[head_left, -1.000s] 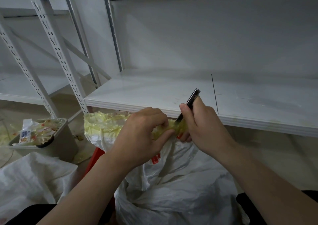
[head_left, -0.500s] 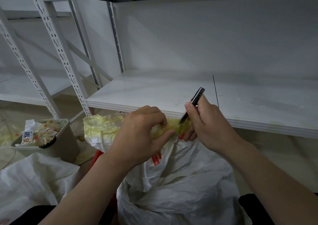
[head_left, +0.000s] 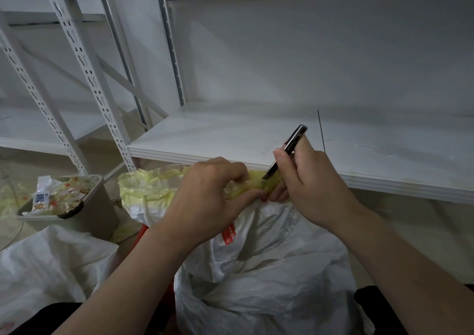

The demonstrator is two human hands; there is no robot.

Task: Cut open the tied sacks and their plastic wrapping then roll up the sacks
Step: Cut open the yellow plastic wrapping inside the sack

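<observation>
Sack (head_left: pixel 269 270): white woven fabric, crumpled and deeply creased, is seen standing between the forearms, below the shelf's front edge; a red printed label (head_left: pixel 229 234) is carried near its neck.
Plastic wrapping (head_left: pixel 154 188): thin, yellowish, translucent film, finely wrinkled, is bunched into a twisted neck at the sack's top.
Left hand (head_left: pixel 207 196): the grip is closed on the twisted film, which is pinched between the thumb and curled fingers.
Right hand (head_left: pixel 310 183): the grip is wrapped round the knife handle.
Knife (head_left: pixel 289 147): a slim, dark, glossy handle is held tilted; the blade tip is set against the film, just beside the left fingertips.
Shelf (head_left: pixel 205 137): a smooth white board with a ribbed front edge is seen just behind the hands; a tall gap is left between it and the tier above.
Bin (head_left: pixel 84 214): beige and squarish, it is filled with crumpled film, on the floor well to the left.
Second sack (head_left: pixel 51 265): white and slack, it is laid at the lower left.
</observation>
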